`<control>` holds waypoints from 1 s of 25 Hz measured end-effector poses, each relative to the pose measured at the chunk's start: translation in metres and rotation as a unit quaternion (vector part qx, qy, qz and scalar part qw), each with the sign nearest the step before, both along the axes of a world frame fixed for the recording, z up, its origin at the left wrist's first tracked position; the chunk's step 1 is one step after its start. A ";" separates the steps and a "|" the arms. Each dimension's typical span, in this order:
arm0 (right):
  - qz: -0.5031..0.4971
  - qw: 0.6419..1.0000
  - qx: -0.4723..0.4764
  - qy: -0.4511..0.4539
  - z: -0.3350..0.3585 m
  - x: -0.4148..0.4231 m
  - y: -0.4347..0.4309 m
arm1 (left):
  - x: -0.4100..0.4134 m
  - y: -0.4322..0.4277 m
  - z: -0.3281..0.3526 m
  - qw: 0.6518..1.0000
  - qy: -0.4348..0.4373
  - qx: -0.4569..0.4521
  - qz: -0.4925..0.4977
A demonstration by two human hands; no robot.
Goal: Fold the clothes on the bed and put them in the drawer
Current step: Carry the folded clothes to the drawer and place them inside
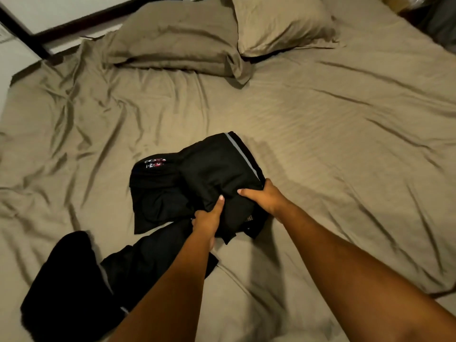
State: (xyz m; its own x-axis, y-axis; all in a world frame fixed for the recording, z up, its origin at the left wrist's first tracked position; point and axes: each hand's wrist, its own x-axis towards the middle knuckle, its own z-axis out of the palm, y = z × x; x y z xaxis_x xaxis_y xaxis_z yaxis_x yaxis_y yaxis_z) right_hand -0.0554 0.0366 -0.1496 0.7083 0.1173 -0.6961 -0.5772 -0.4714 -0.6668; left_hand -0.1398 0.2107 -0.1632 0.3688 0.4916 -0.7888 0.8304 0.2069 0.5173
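A folded bundle of black clothes (217, 174) with a grey stripe along its right edge lies in the middle of the bed (333, 144). Under its left side sits a black garment with a red and white print (154, 193). My left hand (209, 218) grips the bundle's near edge, thumb on top. My right hand (265, 197) grips its near right corner, thumb over the fabric. More black clothing (74, 287) lies loose at the near left, partly under my left forearm.
The bed wears a wrinkled tan sheet. Two tan pillows (177, 38) (283, 23) lie at the head. A dark bed frame (29, 33) runs along the far left. Dark objects (434, 23) stand beyond the far right corner.
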 end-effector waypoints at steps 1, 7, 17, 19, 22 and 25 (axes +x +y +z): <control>-0.001 1.000 -0.001 -0.002 -0.006 0.001 -0.002 | 0.002 -0.001 0.004 1.000 0.001 0.001 0.005; -0.016 0.996 0.080 0.021 0.002 0.006 -0.023 | -0.004 -0.009 0.019 0.989 -0.079 -0.099 0.077; -0.033 0.986 0.111 0.117 0.013 -0.137 -0.144 | -0.112 -0.083 0.022 0.974 0.017 -0.227 -0.001; -0.014 0.985 0.098 0.140 0.011 -0.149 -0.150 | -0.115 -0.077 0.032 0.966 0.045 -0.251 -0.049; 0.001 0.988 0.083 0.134 0.009 -0.135 -0.146 | -0.102 -0.057 0.036 0.960 0.024 -0.259 -0.100; 0.002 0.992 0.084 0.094 0.012 -0.118 -0.134 | -0.090 -0.051 0.041 0.964 -0.055 -0.254 -0.054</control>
